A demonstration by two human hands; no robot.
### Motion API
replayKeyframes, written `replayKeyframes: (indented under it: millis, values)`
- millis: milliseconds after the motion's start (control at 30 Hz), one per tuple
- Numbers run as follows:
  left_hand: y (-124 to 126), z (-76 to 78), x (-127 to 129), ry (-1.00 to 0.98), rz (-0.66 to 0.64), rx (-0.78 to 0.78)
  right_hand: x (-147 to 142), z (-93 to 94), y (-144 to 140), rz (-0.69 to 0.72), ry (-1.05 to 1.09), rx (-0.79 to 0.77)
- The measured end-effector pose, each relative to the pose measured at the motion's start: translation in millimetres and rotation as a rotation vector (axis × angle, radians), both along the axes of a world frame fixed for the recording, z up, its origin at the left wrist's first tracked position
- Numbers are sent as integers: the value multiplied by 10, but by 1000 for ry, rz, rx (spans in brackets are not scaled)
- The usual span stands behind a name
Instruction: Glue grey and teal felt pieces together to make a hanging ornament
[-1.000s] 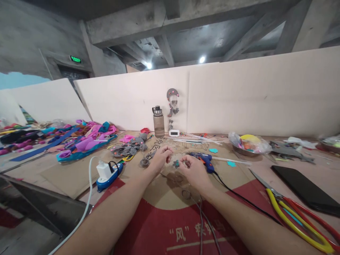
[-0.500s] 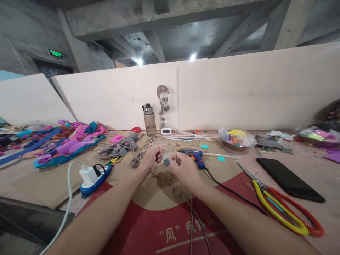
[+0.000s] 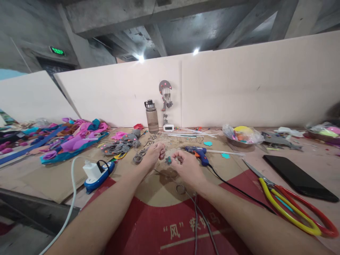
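Observation:
My left hand [image 3: 155, 154] and my right hand [image 3: 184, 165] are held close together above the cardboard sheet [image 3: 159, 191], fingers pinched. Between them sits a small grey-green craft piece [image 3: 168, 161], which both hands seem to pinch by its edges or by a thin thread; the exact grip is too small to tell. A wire ring [image 3: 181, 189] lies on the cardboard below my right wrist, with thin wires [image 3: 198, 219] trailing toward me. A blue glue gun [image 3: 199, 153] rests just right of my right hand.
Large yellow and red scissors [image 3: 289, 209] and a black phone [image 3: 300, 177] lie at the right. A power strip with a white plug [image 3: 97, 171] lies left. Grey felt pieces [image 3: 122, 146], coloured felt scraps [image 3: 71, 140], a water bottle [image 3: 152, 117], a bowl [image 3: 241, 136] stand farther back.
The hands stay pinched together around the small piece and have hardly moved. The view swung left, then slightly right, as my head turned.

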State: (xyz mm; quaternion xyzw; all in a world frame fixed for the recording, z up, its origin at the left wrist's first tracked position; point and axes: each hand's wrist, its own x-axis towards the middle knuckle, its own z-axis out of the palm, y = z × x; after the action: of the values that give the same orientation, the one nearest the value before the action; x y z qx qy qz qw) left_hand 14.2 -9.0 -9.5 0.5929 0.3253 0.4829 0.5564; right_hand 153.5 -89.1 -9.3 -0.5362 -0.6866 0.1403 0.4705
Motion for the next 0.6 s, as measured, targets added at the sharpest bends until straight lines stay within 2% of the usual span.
replayKeyframes:
  millis: [267,600]
  values:
    - [20,-21,-8,13,22,27,6,-21,18,-2,6,-20]
    - [107,-67,-18,-3,156,17,4,-30,25,1,12,-5]
